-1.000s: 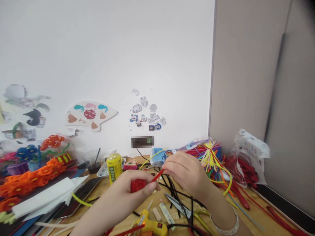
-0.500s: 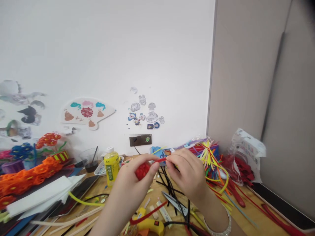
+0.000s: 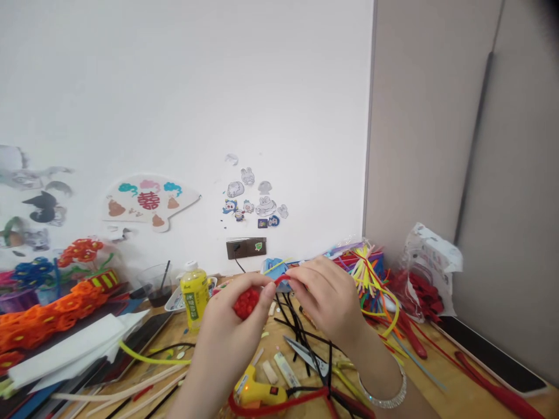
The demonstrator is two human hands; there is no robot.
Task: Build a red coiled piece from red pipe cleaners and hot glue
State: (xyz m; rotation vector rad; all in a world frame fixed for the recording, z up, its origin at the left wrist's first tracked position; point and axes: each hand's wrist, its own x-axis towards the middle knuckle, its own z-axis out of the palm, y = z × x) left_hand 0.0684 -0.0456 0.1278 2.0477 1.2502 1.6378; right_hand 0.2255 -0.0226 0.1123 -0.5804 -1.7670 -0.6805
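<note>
Item: tight red pipe-cleaner ball (image 3: 247, 304), light, soft and springy, held low at centre of frame; best gripped around its body. Left hand (image 3: 229, 331) curls closed around it. Right hand (image 3: 325, 297) pinches its bendable red stem (image 3: 282, 280).

Both hands bare, left hand (image 3: 227, 331) and right hand (image 3: 325, 299). Forearms bare too. Silver rhinestone bangle (image 3: 384, 391) on right wrist, lower right of frame.
</note>
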